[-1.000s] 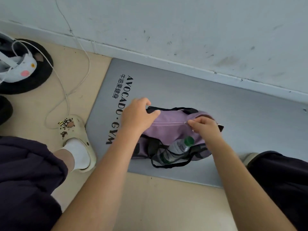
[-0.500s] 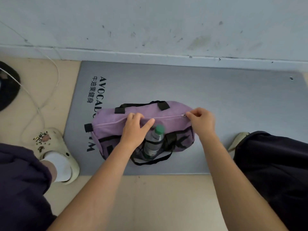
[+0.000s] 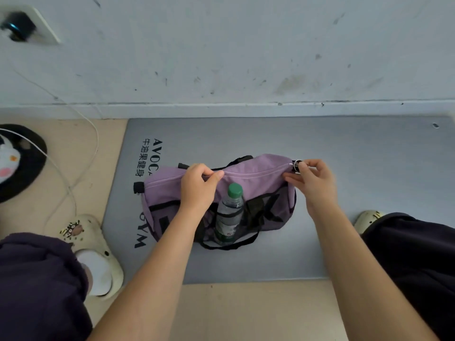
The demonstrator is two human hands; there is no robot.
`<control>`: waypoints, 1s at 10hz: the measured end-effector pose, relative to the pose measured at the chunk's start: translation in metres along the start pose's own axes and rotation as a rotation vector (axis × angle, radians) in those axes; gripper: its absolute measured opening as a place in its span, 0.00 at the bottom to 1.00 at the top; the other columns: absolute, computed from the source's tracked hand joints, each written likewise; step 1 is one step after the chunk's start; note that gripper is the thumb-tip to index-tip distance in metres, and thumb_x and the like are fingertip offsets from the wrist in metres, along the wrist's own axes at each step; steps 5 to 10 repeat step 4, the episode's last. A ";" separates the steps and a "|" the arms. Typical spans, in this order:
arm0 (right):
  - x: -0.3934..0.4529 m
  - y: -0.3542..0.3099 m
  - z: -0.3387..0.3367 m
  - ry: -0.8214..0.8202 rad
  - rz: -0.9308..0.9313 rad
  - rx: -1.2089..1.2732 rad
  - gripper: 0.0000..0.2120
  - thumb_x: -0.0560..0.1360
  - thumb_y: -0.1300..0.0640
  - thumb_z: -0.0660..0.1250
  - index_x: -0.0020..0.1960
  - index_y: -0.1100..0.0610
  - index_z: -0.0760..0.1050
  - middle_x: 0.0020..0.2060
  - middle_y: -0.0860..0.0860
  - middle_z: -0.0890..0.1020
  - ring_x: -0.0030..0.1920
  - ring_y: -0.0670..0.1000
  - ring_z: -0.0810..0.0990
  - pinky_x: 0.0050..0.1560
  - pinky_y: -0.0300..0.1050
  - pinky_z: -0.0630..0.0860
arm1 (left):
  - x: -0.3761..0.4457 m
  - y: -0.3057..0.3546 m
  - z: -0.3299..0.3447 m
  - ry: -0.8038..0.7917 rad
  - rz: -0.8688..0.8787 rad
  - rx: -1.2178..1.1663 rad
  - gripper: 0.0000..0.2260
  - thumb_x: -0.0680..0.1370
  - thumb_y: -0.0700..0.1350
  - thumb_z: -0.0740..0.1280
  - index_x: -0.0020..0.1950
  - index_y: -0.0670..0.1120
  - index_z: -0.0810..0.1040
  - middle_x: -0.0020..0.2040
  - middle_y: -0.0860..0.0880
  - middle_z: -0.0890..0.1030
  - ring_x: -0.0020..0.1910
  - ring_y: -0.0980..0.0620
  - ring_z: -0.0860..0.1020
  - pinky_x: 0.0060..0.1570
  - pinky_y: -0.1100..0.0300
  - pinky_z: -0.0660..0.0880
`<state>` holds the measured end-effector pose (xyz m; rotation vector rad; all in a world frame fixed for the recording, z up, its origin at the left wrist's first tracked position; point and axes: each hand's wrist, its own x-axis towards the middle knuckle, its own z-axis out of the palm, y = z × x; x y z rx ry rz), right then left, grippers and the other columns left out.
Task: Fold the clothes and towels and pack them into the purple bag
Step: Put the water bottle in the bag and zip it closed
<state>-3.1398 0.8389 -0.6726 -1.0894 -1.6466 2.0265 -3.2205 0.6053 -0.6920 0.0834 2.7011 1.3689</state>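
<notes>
Grey gym mat [image 3: 344, 193] on a tan floor, laid against a scuffed white wall, carries the scene. Your left hand [image 3: 197, 188] pinches the top seam of the purple bag [image 3: 261, 185] near its middle, thumb and fingers curled over the fabric. Your right hand [image 3: 312, 178] pinches the zipper pull [image 3: 296, 165] at the bag's 3 o'clock end, fingers curled round the small metal ring. The zip line appears closed along the whole visible top, from the 9 o'clock end to the pull.

The bag lies straight ahead at 12 o'clock from you, its long axis running 9 to 3 o'clock, parallel to the wall. Both hands touch it; your right is at the end stop, your left holds it steady at mid-length. A water bottle [image 3: 229, 212] with a green cap stands in the mesh side pocket on the face toward you, just beside your left wrist.

Judged from the closed zip, packing looks finished. No clothes or towels show outside the bag. Further out, a cream clog [image 3: 96, 252] sits at 8 o'clock and a white cable [image 3: 73, 193] trails across the floor.
</notes>
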 end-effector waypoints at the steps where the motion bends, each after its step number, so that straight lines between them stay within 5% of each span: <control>1: 0.016 -0.021 0.014 -0.009 -0.056 0.040 0.06 0.80 0.62 0.64 0.44 0.59 0.71 0.37 0.54 0.83 0.37 0.55 0.86 0.41 0.43 0.83 | 0.027 0.015 -0.005 0.018 0.054 -0.008 0.12 0.75 0.48 0.72 0.39 0.41 0.76 0.41 0.50 0.76 0.39 0.56 0.72 0.37 0.68 0.65; 3: 0.064 -0.030 0.034 0.000 -0.019 0.011 0.04 0.77 0.62 0.66 0.44 0.60 0.73 0.43 0.60 0.82 0.42 0.56 0.86 0.47 0.46 0.83 | 0.088 0.034 0.013 -0.027 0.078 0.054 0.10 0.76 0.46 0.71 0.40 0.42 0.76 0.45 0.49 0.74 0.39 0.58 0.72 0.40 0.65 0.66; 4: 0.081 -0.021 0.042 -0.048 0.023 -0.115 0.03 0.77 0.60 0.67 0.50 0.57 0.74 0.51 0.59 0.82 0.48 0.53 0.83 0.57 0.51 0.80 | 0.114 0.041 0.026 -0.109 0.052 0.103 0.04 0.78 0.45 0.69 0.45 0.46 0.78 0.51 0.48 0.75 0.51 0.49 0.76 0.49 0.60 0.68; 10: 0.081 -0.021 0.042 -0.048 0.023 -0.115 0.03 0.77 0.60 0.67 0.50 0.57 0.74 0.51 0.59 0.82 0.48 0.53 0.83 0.57 0.51 0.80 | 0.114 0.041 0.026 -0.109 0.052 0.103 0.04 0.78 0.45 0.69 0.45 0.46 0.78 0.51 0.48 0.75 0.51 0.49 0.76 0.49 0.60 0.68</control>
